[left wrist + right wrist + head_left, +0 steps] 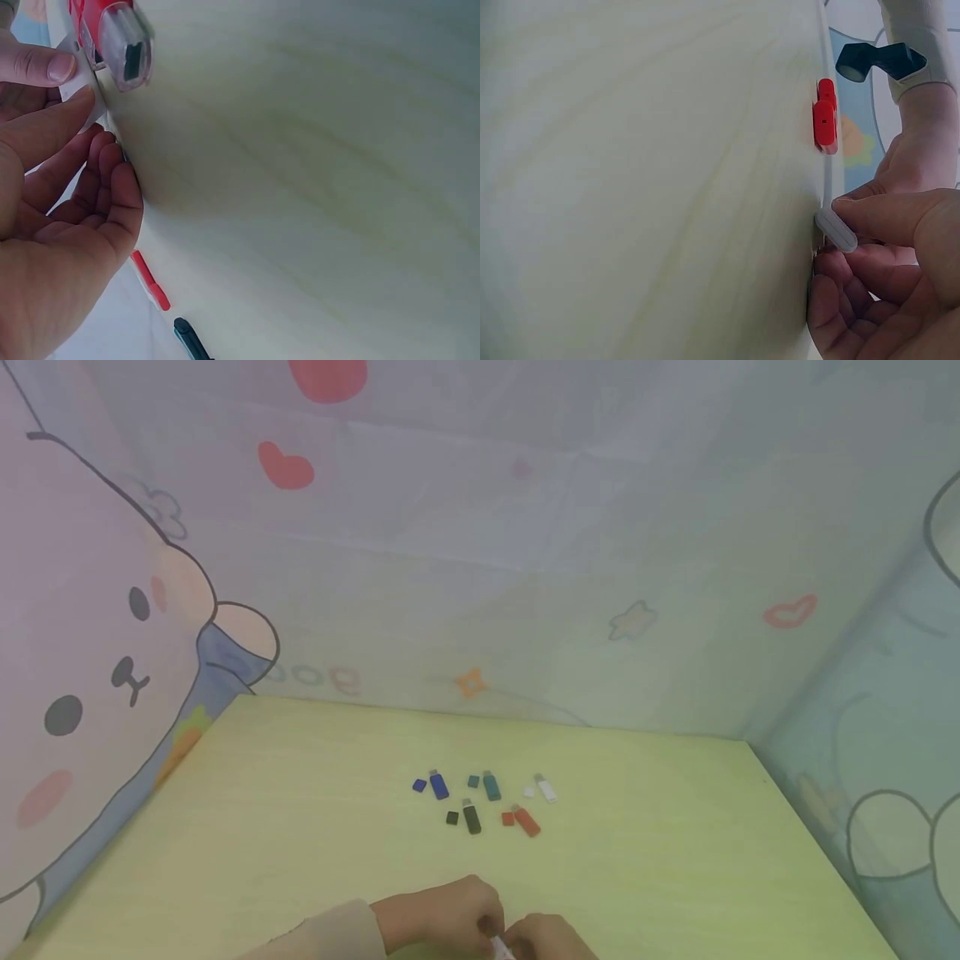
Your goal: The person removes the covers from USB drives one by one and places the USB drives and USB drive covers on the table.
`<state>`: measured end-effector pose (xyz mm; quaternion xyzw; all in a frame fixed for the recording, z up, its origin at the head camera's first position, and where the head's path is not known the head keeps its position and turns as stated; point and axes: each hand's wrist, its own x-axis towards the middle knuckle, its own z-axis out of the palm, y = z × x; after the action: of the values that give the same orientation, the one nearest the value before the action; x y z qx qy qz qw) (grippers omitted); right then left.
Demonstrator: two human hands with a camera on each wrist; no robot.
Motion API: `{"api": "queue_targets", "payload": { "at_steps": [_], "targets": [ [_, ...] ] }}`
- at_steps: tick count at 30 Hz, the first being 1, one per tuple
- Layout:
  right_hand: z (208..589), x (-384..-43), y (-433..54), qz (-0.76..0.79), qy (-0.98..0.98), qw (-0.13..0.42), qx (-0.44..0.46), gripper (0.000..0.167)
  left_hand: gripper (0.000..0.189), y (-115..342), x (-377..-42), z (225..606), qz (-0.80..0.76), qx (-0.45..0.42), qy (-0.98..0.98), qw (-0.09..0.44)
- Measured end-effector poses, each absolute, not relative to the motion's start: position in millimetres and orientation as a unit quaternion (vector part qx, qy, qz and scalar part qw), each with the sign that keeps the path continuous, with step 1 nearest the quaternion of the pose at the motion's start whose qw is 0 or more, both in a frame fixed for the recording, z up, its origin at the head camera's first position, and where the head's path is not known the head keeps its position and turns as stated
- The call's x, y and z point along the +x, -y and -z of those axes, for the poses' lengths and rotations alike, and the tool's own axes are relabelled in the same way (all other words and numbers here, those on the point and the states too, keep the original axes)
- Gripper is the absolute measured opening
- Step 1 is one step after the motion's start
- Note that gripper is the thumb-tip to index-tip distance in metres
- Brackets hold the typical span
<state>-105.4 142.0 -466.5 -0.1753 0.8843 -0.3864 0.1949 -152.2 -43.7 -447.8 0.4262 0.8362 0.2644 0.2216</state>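
Note:
Both hands meet at the bottom edge of the head view over a small white oblong piece (502,948). The thumb and a finger of my left hand (456,912) pinch it from one side. Opposite, my right hand (551,937) holds it too. Seen from the right wrist, the piece (837,230) is slim and round-ended, between thumb and fingers; fingers hide part of it. As a pale flat side, the white piece (78,84) shows between the fingertips in the left wrist view. Its exact kind I cannot tell.
Farther off lie USB sticks, each beside its loose cap: blue (439,787), teal (491,786), white (547,789), black (472,818) and red (527,822). A red item with a clear end (124,49) lies nearer the person. A printed cloth (480,527) hangs behind the table.

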Motion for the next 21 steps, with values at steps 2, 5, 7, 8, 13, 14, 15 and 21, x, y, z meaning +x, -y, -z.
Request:
{"api": "queue_targets", "payload": {
  "at_steps": [2, 5, 7, 8, 13, 14, 15, 21],
  "targets": [
    [467.2, -104.2, -142.1, 0.400, -0.878, 0.194, -0.175, 0.014, 0.007, 44.6, -151.1, 447.0, -0.272, 0.423, -0.835, 0.222],
    [468.9, -103.3, -142.6, 0.416, -0.870, 0.188, -0.188, 0.013, 0.005, 46.2, -149.6, 446.3, -0.287, 0.417, -0.832, 0.226],
    [469.3, -103.5, -143.2, 0.420, -0.866, 0.185, -0.198, 0.012, 0.005, 47.8, -148.9, 446.4, -0.298, 0.412, -0.830, 0.232],
    [469.5, -103.4, -143.6, 0.423, -0.864, 0.182, -0.201, 0.011, 0.004, 48.5, -148.8, 446.6, -0.301, 0.412, -0.828, 0.231],
    [465.3, -104.3, -144.1, 0.426, -0.865, 0.167, -0.204, 0.011, 0.006, 52.5, -148.7, 444.0, -0.307, 0.426, -0.828, 0.195],
    [462.9, -105.0, -144.3, 0.427, -0.865, 0.167, -0.203, 0.012, 0.007, 53.3, -148.8, 442.5, -0.308, 0.429, -0.829, 0.185],
    [460.3, -106.0, -144.3, 0.424, -0.866, 0.165, -0.206, 0.012, 0.007, 54.2, -148.8, 440.8, -0.309, 0.431, -0.830, 0.173],
    [439.5, -110.0, -145.1, 0.421, -0.861, 0.141, -0.250, 0.015, 0.006, 60.3, -145.5, 427.1, -0.342, 0.419, -0.830, 0.133]
  ]
}}
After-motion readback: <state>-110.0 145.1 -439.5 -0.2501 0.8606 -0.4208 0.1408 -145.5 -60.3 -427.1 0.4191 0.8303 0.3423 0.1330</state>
